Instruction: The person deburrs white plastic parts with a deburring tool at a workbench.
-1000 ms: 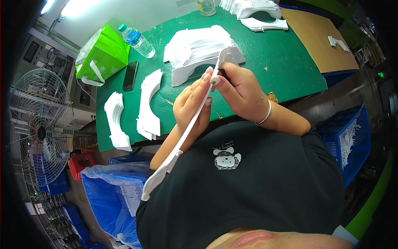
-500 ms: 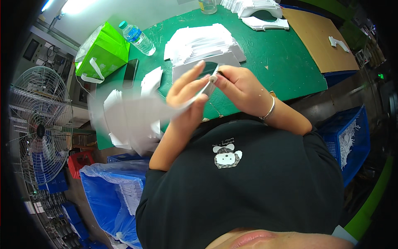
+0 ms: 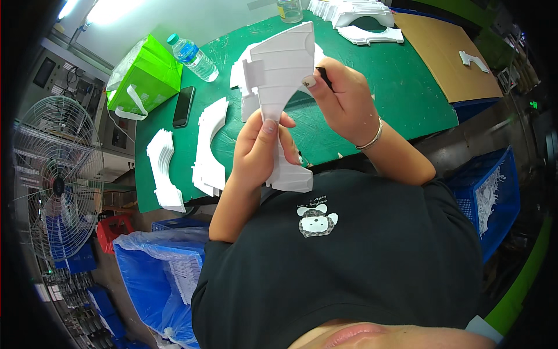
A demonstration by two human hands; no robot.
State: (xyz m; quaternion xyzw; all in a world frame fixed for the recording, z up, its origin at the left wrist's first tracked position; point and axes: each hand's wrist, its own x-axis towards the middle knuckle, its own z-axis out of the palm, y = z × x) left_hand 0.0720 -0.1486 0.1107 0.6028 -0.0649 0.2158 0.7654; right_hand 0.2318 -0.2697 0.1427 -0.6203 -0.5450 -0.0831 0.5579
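Note:
Upright over the near part of the table, a white curved plastic part [image 3: 283, 64] is gripped at its narrow middle by my left hand [image 3: 256, 151]. Its broad ribbed end points up and its other end hangs near my shirt. My right hand [image 3: 351, 104] is closed on a small black tool [image 3: 324, 78], whose kind I cannot make out. The thumb of that hand is close to the part's inner curved edge; whether it touches is unclear. Behind the held part, a pile of white plastic parts [image 3: 239, 72] is partly hidden.
Two stacks of curved white parts [image 3: 208, 154] [image 3: 164, 171] lie on the green table [image 3: 401, 87], near a phone [image 3: 183, 106], water bottle [image 3: 195, 57] and green bag [image 3: 154, 72]. More white parts [image 3: 369, 35] and cardboard [image 3: 442, 52] are far right. Blue bins [image 3: 142, 279] [image 3: 500, 203] flank me.
The white part, blurred and swinging out to the left before, now stands upright in my left hand. My right hand has moved slightly up and right, with the black tool still in it.

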